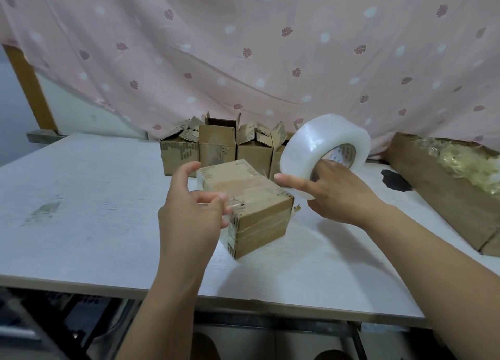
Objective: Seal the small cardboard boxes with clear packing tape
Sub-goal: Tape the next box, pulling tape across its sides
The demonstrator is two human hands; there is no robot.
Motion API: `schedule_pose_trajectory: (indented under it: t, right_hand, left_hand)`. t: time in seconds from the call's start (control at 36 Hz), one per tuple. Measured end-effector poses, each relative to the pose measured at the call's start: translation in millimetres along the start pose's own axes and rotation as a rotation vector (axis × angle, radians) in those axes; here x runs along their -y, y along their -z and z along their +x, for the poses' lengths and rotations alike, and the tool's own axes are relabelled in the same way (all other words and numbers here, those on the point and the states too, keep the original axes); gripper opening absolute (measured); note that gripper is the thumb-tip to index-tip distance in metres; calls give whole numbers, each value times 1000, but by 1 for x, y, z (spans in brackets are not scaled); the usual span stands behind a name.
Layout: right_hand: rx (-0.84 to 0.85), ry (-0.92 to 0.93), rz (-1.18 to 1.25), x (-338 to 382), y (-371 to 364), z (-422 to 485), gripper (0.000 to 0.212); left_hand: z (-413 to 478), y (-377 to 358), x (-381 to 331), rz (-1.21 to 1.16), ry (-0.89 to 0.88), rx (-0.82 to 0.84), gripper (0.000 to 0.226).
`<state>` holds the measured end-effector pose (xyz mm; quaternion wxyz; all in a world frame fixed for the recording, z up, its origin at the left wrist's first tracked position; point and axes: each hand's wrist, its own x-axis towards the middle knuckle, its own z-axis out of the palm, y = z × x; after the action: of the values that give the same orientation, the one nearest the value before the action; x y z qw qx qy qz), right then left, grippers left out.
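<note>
Boxes [217,143] on white table [81,192], pink curtain [243,48]

My roll [319,148] is milky white with a white, red-printed core [343,154]. The near box [259,205] is brown with dark print along its edges, as are the far boxes [216,143]. The curtain [243,35] is pink, dotted white with dark red leaves. The table [94,197] is white.

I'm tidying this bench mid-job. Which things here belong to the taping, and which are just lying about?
In the job: tape roll in the right hand; box gripped by the left hand; open boxes at the back.
Lying about: long carton of clear scraps, on the right; dark patch beside it; pink curtain.
</note>
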<state>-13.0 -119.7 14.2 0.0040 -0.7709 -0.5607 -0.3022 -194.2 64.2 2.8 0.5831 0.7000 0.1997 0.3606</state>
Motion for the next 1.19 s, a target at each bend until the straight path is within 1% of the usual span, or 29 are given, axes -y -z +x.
schedule_pose_trajectory:
  t: [0.06, 0.17, 0.22, 0.33, 0.47, 0.64, 0.72, 0.81, 0.86, 0.97, 1.03, 1.14, 1.19]
  right_hand:
    - [5, 9, -3, 0, -1, -1, 108]
    - [19, 15, 1, 2, -4, -3, 106]
    - [23, 12, 8, 3, -5, -3, 105]
    - [13, 14, 21, 3, -7, -3, 103]
    - [24, 12, 61, 5, -8, -4, 103]
    - [-15, 10, 73, 6, -15, -8, 104]
    - [-28, 7, 60, 7, -16, -9, 102]
    - [-19, -23, 67, 9, -16, -11, 98]
    - [-20, -32, 71, 10, -17, -11, 96]
    - [-78, -44, 61, 13, -19, -13, 97]
    - [-95, -39, 63, 15, -20, -14, 97]
    - [-83, -33, 57, 14, -17, -13, 96]
    - [-55, -32, 58, 15, -15, -13, 95]
  left_hand:
    - [-2, 0, 2, 51, -16, -6, 51]
    - [-3, 1, 6, 111, 6, 6, 39]
    - [-3, 1, 7, 150, -7, 11, 39]
    - [-4, 0, 10, 212, -29, 8, 43]
    - [-5, -1, 10, 253, -33, 5, 55]
    - [-2, -6, 9, 301, -32, 27, 63]
    - [1, -7, 10, 272, -1, 46, 67]
    - [4, -7, 13, 182, 57, 66, 68]
    - [4, -9, 17, 136, 78, 66, 61]
    - [-10, -21, 26, 10, 127, 10, 37]
    - [-20, -26, 29, -25, 111, -31, 36]
    - [-31, -34, 36, 188, 22, -41, 56]
    - [-32, -32, 34, 248, -55, -138, 57]
